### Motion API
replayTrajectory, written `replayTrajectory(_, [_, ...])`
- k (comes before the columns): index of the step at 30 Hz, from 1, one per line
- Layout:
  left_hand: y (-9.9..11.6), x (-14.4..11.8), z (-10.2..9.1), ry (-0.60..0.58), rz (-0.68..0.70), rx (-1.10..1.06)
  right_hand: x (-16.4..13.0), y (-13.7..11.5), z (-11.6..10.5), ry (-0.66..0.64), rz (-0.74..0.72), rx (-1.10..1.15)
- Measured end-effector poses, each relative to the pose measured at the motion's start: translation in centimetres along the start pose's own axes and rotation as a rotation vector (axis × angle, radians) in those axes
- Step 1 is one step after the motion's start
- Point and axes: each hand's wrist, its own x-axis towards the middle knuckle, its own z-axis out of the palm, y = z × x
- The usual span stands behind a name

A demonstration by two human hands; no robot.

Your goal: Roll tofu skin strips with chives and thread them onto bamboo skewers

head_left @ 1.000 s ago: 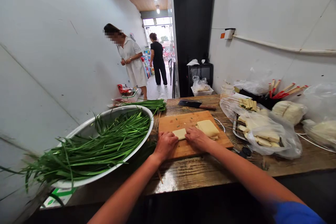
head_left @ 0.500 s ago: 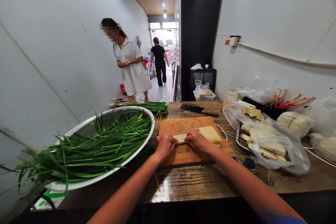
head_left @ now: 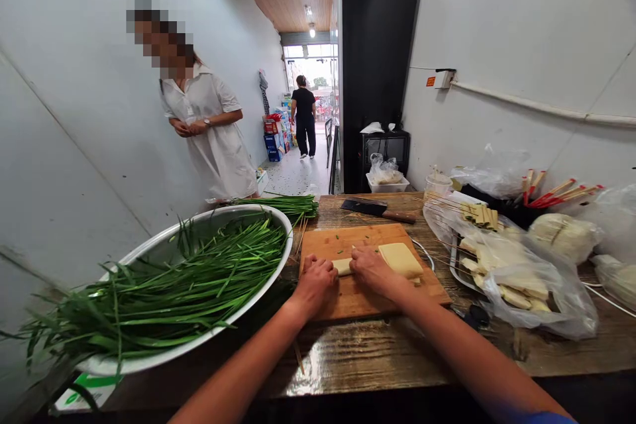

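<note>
On a wooden cutting board (head_left: 370, 298) lies a narrow, pale yellow roll of tofu skin (head_left: 342, 267). Its left end is under the curled fingers of my left hand (head_left: 314, 283), and my right hand (head_left: 370, 269) grips it further right. Both hands press it down on the board, and whatever is inside the roll is hidden. Just right of my right hand, partly covered by it, is a stack of tofu skin sheets (head_left: 400, 258). A few green bits are scattered on the board's far part.
A large metal basin (head_left: 233, 324) heaped with garlic chives (head_left: 199, 285) stands at left. Behind the board lies a cleaver (head_left: 365, 207). Skewered rolls (head_left: 479, 215) and a plastic-covered tray (head_left: 454, 268) sit at right. A person in white (head_left: 209, 119) stands beyond the table; another walks farther back.
The tofu skin between my hands has become narrower, and my fingers have curled further over it. The person in white has come nearer and left; the person in black has walked farther off.
</note>
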Motion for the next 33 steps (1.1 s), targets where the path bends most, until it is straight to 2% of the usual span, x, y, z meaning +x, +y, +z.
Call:
replayTrajectory(5, [-1.1,0.5,-0.3,-0.031,-0.025,-0.102,-0.8,-0.5,0.9,0.124,-0.106,-0.063])
replayTrajectory(7, [-1.4,0.7,-0.5,-0.040,-0.054,-0.167,-0.9,-0.5,1.0,0.128,-0.121,-0.062])
replayTrajectory(12, [-1.5,0.8,-0.7,0.025,-0.135,-0.240,-0.3,-0.4,1.1,0.086,-0.127,-0.102])
replayTrajectory(17, [-1.2,0.8,-0.5,0.032,-0.104,-0.175,-0.1,-0.3,1.2,0.088,-0.115,-0.117])
replayTrajectory(20, [-0.9,0.7,-0.3,0.083,-0.091,-0.126,0.0,-0.1,1.3,0.084,-0.102,-0.103])
replayTrajectory(25, [-0.5,0.3,-0.2,0.133,0.007,-0.031,0.5,0.2,1.0,0.031,-0.114,-0.099])
replayTrajectory(29, [-1.0,1.1,-0.3,0.110,-0.049,-0.073,1.1,0.2,0.3,-0.007,-0.092,-0.087])
replayTrajectory(33, [-1.7,2.3,-0.3,0.021,-0.106,-0.127,0.9,-0.2,0.1,0.045,-0.064,-0.119])
